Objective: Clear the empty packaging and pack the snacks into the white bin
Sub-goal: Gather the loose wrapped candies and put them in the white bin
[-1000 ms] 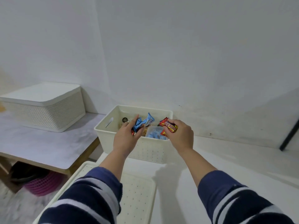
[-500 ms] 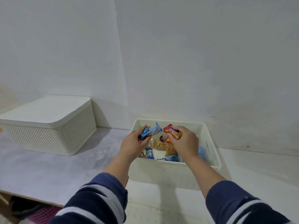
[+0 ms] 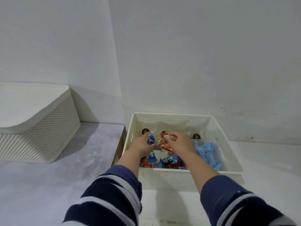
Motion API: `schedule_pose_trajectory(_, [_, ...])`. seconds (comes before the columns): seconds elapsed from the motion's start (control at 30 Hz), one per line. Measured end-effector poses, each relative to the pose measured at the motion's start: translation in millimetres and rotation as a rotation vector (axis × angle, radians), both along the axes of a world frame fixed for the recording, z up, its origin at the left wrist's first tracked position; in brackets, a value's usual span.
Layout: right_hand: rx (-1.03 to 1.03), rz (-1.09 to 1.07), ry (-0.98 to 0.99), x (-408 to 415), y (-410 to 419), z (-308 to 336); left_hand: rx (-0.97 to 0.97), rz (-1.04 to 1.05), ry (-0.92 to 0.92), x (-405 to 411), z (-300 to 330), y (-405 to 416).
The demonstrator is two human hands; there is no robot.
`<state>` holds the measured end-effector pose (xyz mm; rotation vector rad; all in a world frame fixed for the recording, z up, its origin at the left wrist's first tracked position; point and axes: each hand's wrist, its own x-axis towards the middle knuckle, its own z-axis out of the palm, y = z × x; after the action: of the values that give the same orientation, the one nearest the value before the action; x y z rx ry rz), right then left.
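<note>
Inside the white bin (image 3: 228, 137) | left hand (image 3: 141, 146) grips blue snack (image 3: 151, 139), right hand (image 3: 181, 143) pinches red snack (image 3: 172, 137) | many packets already in (looks nearly packed) | left: release both; packaging unseen.

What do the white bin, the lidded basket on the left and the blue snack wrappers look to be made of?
White bin: likely moulded plastic, matte off-white, with smooth thin walls and a rolled rim.
Lidded basket: probably the same plastic; its side is a regular grid of small holes under a smooth lid.
Blue snack wrappers: seemingly thin plastic film, glossy and crinkled, with printed lettering.
</note>
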<state>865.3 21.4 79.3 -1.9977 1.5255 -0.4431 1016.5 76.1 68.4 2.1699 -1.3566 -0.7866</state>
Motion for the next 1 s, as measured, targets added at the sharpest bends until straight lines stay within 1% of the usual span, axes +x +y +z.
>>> schedule_pose_trajectory(0.07, [0.157,0.104,0.022,5,-1,-2,0.031,-0.003,0.02,0,-4,-4])
schedule_pose_trajectory(0.13, [0.233,0.13,0.089,6,0,2,0.04,0.003,0.025,1,-5,-5])
schedule_pose_trajectory(0.3, [0.215,0.25,0.27,-7,11,22,0.044,-0.028,-0.028,-5,11,8])
schedule_pose_trajectory(0.4, [0.159,0.269,0.279,-25,27,35,-0.003,-0.049,-0.088,-14,27,24])
schedule_pose_trajectory(0.53, [0.028,0.262,0.288,-63,57,47,-0.073,-0.024,-0.095,-32,41,62])
schedule_pose_trajectory(0.67, [-0.153,0.197,0.348,-105,88,51,-0.128,-0.017,-0.191,-55,42,107])
schedule_pose_trajectory(0.77, [-0.281,0.17,0.311,-131,121,44,-0.221,0.027,-0.261,-73,33,146])
schedule_pose_trajectory(0.83, [-0.32,0.149,0.249,-148,143,30,-0.282,0.085,-0.3,-84,21,177])
schedule_pose_trajectory(0.9, [-0.343,0.137,0.21,-164,164,7,-0.299,0.16,-0.291,-92,3,209])
schedule_pose_trajectory(0.97, [-0.292,0.135,0.224,-181,184,-21,-0.23,0.21,-0.283,-96,-21,240])
schedule_pose_trajectory(1.0, [-0.231,0.136,0.25,-189,194,-36,-0.16,0.221,-0.289,-97,-35,255])
